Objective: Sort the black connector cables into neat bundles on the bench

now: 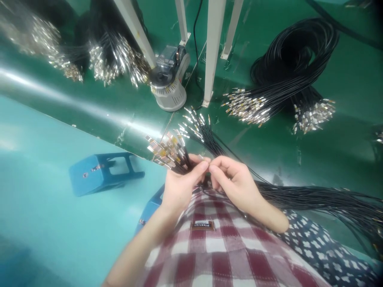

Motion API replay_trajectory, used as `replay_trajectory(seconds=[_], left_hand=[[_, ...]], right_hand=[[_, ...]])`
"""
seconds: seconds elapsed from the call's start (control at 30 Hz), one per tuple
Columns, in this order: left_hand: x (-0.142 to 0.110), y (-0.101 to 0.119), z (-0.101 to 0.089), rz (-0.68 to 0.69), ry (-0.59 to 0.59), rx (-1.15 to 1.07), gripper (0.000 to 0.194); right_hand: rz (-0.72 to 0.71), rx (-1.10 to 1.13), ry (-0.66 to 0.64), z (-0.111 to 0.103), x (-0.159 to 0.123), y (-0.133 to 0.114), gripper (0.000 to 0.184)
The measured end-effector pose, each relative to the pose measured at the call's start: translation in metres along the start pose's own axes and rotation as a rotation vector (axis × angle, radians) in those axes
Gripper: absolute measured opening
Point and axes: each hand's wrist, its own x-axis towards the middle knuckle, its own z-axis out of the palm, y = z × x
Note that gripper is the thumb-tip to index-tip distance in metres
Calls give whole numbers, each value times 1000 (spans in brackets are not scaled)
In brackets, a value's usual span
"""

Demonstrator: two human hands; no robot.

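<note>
Head view: our left hand (181, 187) grips a bundle of black cables (171, 150), its flat metal tips fanning up and left above the near edge of the green counter (104, 105). Our right hand (239, 183) meets it, thumb and forefinger pinched together at the left thumb; we cannot tell what sits between them. Just beyond our hands, a second cable bundle (199, 125) lies on the counter, tips pointing away from us. Past our right forearm, long loose cables (314, 198) stretch off to the right. A big cable coil (295, 63) rests farther from the near edge on that side, while silvery tipped bundles (115, 59) lie toward the counter's left. Between these stands a round grey machine (170, 93), near white posts (214, 52). Below the near edge, at left, we have a blue stool (88, 173).
</note>
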Motion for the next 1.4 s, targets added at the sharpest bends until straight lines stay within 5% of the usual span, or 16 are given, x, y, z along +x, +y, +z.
replay_trajectory(seconds=[0.37,0.6,0.73,0.9,0.97,1.1,1.27,1.4], left_hand=[[-12,8,-5,-4,-187,52,19],[-25,1,-5,47,-206,123,23],[-30,-2,-4,73,-204,200,21],[-36,-1,1,87,-158,281,24],[-37,-1,3,89,-171,281,24],[-36,-1,2,97,-183,298,24],[-35,-1,1,86,-201,314,28],[-35,0,2,80,-223,336,28]], right_hand=[[176,-48,-256,-25,-2,-20,20],[217,-139,-290,-40,-31,-20,47],[171,-240,-220,-33,-42,-22,37],[-179,-701,55,-20,-47,-24,20],[-130,-639,23,-20,-46,-24,23],[220,-127,-229,-21,-40,-23,37],[-63,-535,18,-16,-40,-22,26],[146,-269,-149,-14,-41,-22,34]])
